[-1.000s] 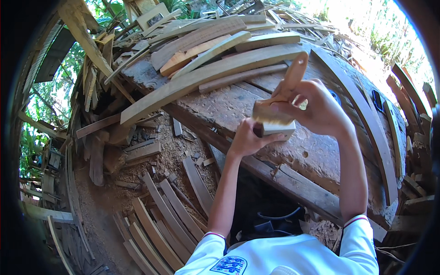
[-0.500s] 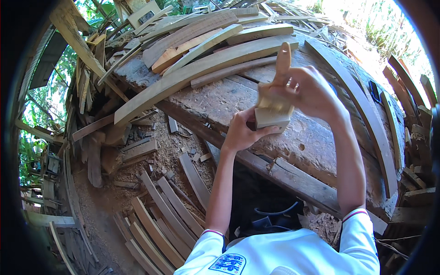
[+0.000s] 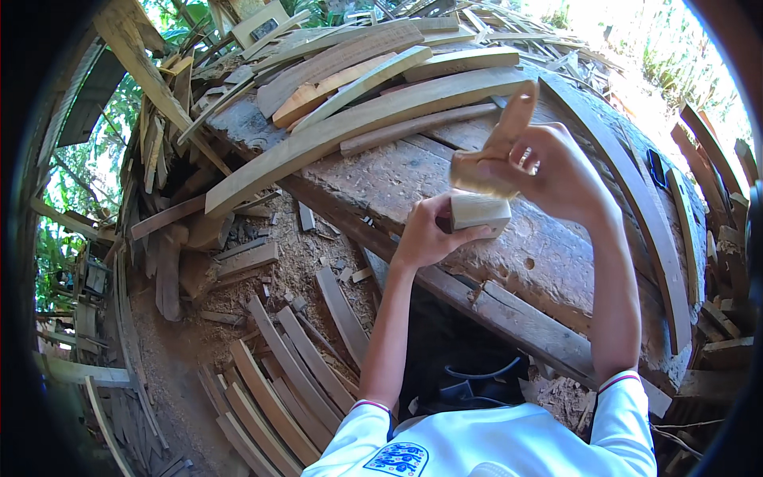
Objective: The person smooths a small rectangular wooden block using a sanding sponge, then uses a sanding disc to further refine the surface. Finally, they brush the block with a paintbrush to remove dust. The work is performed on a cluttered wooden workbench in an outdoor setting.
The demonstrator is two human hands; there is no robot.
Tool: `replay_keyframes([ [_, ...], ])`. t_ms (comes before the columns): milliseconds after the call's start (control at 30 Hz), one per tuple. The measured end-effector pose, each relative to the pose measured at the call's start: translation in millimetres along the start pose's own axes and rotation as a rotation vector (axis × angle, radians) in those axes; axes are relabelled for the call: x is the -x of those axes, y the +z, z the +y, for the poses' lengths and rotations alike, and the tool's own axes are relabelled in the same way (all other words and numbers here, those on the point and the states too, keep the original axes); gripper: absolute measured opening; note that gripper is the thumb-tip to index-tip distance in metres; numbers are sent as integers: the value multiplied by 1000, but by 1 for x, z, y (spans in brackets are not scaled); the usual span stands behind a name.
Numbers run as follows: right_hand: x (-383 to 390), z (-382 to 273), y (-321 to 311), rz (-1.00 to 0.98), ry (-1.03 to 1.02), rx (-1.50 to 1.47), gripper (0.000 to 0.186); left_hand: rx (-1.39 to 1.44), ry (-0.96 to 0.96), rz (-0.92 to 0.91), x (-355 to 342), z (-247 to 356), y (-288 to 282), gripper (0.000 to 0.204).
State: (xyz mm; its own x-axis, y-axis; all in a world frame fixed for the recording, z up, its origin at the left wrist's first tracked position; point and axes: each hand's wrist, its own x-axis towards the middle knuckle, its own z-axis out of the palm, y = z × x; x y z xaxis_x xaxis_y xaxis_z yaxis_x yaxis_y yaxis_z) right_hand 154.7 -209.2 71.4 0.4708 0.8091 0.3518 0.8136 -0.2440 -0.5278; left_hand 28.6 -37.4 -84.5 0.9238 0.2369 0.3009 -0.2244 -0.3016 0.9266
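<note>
My left hand [image 3: 429, 237] is closed round a small pale wooden block [image 3: 481, 213], with the thumb along its near side. The block is held above the thick, worn wooden bench [image 3: 381, 187]. Just above it, my right hand [image 3: 552, 171] grips a flat brush with a wooden handle [image 3: 515, 115]. The handle points up and away, and the light-coloured bristles [image 3: 479, 175] point down to the left, over the block's far upper edge. Whether the bristles touch the block is hard to tell.
Long wooden boards [image 3: 373, 131] lie across the far side of the bench, and another dark plank [image 3: 628, 187] runs along its right. A dark phone-like object [image 3: 656, 168] rests at the right. Several strips of wood [image 3: 278, 389] lie on the sawdust-covered ground [image 3: 175, 366] at lower left.
The brush was blurred against the block; now it is lifted slightly and tilted, showing the block's top. My left hand still holds the block. The whole view has shifted a little.
</note>
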Motion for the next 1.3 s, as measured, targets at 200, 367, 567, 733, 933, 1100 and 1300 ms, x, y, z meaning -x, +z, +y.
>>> replay_keyframes([
  [200, -7, 12, 12, -139, 34, 3, 25, 5, -12, -19, -1, -1, 0, 54],
  [367, -3, -5, 1, 45, -43, -1, 24, -1, 10, -13, 0, -3, -2, 53],
  [567, -6, 6, 3, -77, 97, 144, 28, 27, -53, -40, 0, -2, 1, 54],
  [733, -1, -1, 4, -39, -4, 10, 28, -25, -31, -17, 2, -1, -2, 53],
  [933, -6, 6, 12, -41, 97, 188, 26, -46, 11, -16, -1, 5, -1, 52],
  [1100, -6, -16, 5, 30, 3, 44, 34, -10, -4, 7, 0, 1, 0, 52],
  [1300, -11, 7, 15, -128, 16, -16, 33, -65, -53, -7, -1, -7, -1, 50],
])
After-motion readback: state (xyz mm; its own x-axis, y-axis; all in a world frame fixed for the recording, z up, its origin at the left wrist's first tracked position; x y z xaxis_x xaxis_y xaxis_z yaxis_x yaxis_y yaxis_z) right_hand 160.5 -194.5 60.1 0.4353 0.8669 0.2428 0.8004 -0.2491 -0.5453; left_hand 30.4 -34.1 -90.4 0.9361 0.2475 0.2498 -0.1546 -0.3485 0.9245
